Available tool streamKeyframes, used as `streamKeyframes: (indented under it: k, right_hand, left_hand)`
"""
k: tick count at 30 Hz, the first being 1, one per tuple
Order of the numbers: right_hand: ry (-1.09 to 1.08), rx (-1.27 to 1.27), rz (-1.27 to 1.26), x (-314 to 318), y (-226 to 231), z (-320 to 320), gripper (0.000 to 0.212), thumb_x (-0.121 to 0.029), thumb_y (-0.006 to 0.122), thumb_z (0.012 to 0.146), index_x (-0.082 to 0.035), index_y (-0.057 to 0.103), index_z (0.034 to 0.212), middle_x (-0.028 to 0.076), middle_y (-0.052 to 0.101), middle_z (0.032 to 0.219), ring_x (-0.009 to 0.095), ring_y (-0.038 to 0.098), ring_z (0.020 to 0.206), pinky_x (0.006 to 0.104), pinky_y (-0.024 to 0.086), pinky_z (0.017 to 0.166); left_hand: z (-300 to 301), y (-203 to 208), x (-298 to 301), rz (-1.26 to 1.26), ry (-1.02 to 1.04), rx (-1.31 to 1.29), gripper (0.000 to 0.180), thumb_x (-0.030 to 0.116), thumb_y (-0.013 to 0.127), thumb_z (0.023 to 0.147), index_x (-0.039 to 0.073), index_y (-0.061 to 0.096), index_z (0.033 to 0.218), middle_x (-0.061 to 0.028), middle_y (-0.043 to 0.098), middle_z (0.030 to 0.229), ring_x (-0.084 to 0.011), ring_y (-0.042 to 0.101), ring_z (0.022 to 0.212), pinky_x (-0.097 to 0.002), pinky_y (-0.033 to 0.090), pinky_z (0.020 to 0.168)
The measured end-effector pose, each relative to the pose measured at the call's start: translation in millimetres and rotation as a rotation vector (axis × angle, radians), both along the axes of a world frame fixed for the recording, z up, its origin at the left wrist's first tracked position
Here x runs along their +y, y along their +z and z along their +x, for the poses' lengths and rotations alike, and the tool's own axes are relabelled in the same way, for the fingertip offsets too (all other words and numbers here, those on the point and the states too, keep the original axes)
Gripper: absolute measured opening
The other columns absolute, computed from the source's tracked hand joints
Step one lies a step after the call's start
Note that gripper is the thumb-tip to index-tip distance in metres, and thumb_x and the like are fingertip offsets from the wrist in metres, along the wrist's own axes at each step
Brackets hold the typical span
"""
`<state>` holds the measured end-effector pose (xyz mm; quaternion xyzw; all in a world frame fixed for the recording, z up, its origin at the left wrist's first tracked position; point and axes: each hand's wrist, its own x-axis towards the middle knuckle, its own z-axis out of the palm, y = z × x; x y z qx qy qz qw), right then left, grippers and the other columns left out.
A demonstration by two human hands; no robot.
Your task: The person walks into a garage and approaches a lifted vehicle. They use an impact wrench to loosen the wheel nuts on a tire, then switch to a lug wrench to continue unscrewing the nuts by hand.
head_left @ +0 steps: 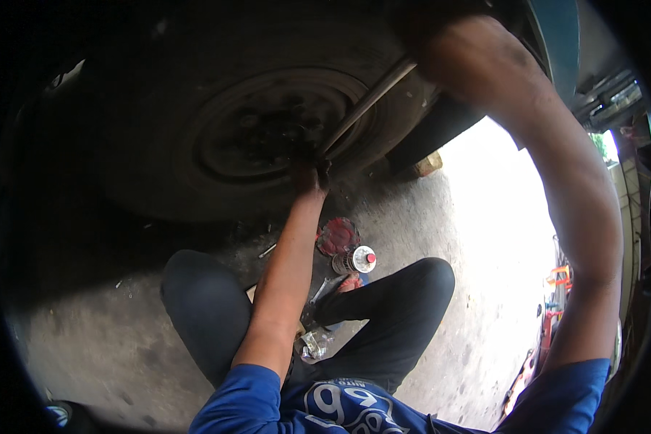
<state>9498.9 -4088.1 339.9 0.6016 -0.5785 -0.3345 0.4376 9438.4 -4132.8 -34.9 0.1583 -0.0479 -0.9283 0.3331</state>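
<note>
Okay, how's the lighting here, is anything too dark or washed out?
Head view: the wheel and left hand sit in deep shadow, detail murky; the sunlit ground at right is blown out white; the fisheye bends edges and blackens the corners; the right hand is dim near the top.

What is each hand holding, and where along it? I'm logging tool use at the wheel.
Both hands hold a long metal wrench bar. The left hand has its grip on the end at the wheel hub; the right hand grips the outer end.

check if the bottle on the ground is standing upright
No, the bottle lies on its side on the concrete, beside a red lid, between the person's knees.
</note>
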Motion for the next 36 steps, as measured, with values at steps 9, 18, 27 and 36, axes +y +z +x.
streamKeyframes:
  k: [9,18,27,36]
  right_hand:
    - [0.005,-0.215,-0.32,124.3,-55.7,-165.6,0.015,-0.008,0.073,0.071,-0.008,0.072,0.086,0.01,0.066,0.068,0.021,0.063,0.051,0.0329,0.049,0.042]
    - [-1.057,-1.469,0.107,236.0,-430.0,-272.2,0.038,-0.033,0.063,0.088,0.001,0.07,0.104,0.027,0.068,0.104,0.034,0.065,0.105,0.0431,0.051,0.088]
    - [-1.231,-1.211,0.06,226.7,-275.9,-199.5,0.029,-0.026,0.071,0.088,-0.002,0.071,0.104,0.02,0.071,0.097,0.035,0.068,0.093,0.0443,0.052,0.084]
    - [-0.54,-0.53,-0.148,174.6,-35.1,-88.6,0.013,-0.009,0.073,0.083,-0.007,0.072,0.096,0.012,0.066,0.08,0.026,0.065,0.08,0.0421,0.049,0.081]
  left_hand:
    - [0.1,-21.8,2.3,-0.222,0.005,-0.245,0.022,0.031,0.048,0.101,0.02,0.059,0.116,0.0025,0.059,0.094,-0.0112,0.056,0.077,-0.0303,0.047,0.061]
    - [3.1,-52.3,-1.8,-1.098,0.33,-0.82,0.04,0.024,0.042,0.102,0.005,0.05,0.137,-0.0139,0.054,0.131,-0.0268,0.051,0.12,-0.0382,0.043,0.101]
    - [20.2,-6.7,23.0,-0.442,0.042,-0.543,0.046,0.041,0.05,0.101,0.007,0.054,0.132,-0.0054,0.054,0.12,-0.0176,0.049,0.102,-0.0347,0.045,0.091]
    - [16.7,10.8,8.9,-0.09,-0.037,-0.144,0.034,0.034,0.047,0.101,0.022,0.052,0.133,-0.0005,0.055,0.121,-0.0176,0.053,0.107,-0.041,0.051,0.083]
